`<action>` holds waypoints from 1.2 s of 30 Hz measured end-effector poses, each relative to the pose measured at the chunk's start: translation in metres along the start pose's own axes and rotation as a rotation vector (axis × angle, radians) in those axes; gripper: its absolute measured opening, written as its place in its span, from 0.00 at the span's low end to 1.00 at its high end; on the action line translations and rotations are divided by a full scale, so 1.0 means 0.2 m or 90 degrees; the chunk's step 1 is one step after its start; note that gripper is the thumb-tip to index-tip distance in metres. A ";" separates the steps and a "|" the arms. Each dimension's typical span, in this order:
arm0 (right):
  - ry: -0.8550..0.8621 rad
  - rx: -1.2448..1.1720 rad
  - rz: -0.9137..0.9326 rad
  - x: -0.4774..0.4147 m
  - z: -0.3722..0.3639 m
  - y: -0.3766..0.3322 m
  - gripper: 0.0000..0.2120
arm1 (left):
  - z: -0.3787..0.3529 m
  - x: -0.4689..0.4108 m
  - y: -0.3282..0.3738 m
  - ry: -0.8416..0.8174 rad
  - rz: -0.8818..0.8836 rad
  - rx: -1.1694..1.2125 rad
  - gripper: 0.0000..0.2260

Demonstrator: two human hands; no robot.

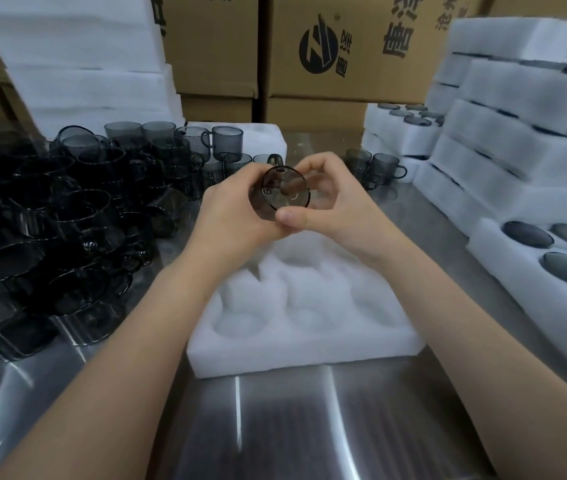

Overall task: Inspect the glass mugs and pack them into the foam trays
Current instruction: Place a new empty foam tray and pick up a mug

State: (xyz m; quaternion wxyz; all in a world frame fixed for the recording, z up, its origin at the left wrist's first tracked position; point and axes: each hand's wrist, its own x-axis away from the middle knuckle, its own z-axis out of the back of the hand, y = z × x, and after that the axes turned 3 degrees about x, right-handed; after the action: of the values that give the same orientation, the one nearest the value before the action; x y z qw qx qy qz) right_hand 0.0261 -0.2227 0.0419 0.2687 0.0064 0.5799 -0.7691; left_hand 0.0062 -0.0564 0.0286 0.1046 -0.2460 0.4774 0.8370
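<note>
1. Your left hand [237,216] curls round one glass mug [282,194] and your right hand [330,202] pinches its rim, above the foam tray [310,355].
2. This one tray, at 6 o'clock, holds no mug yet; filled trays [517,168] are stacked at 3 o'clock.
3. The loose mugs [67,209] at 9 o'clock are too many to count; a pair of mugs [384,169] waits at 1 o'clock.

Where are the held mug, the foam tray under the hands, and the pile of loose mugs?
held mug [285,192], head view, on its round end facing the camera.
foam tray [310,351], head view, on its near front wall.
pile of loose mugs [67,216], head view, on a mug mid-pile.
</note>
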 end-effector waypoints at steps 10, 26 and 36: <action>0.120 0.035 0.002 -0.01 -0.05 0.00 0.21 | -0.05 0.00 0.00 -0.030 -0.155 -0.108 0.30; -0.062 -0.297 -0.037 -0.01 0.03 0.01 0.20 | 0.01 0.01 0.03 0.010 -0.028 0.119 0.26; 0.066 0.026 -0.019 0.00 -0.02 0.01 0.22 | -0.01 0.01 0.03 -0.019 -0.042 -0.002 0.18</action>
State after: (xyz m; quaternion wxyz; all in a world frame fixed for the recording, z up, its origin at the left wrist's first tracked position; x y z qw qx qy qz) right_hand 0.0257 -0.2195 0.0378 0.2265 0.0435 0.5772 -0.7833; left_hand 0.0029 -0.0619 0.0308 0.1390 -0.2492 0.4663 0.8374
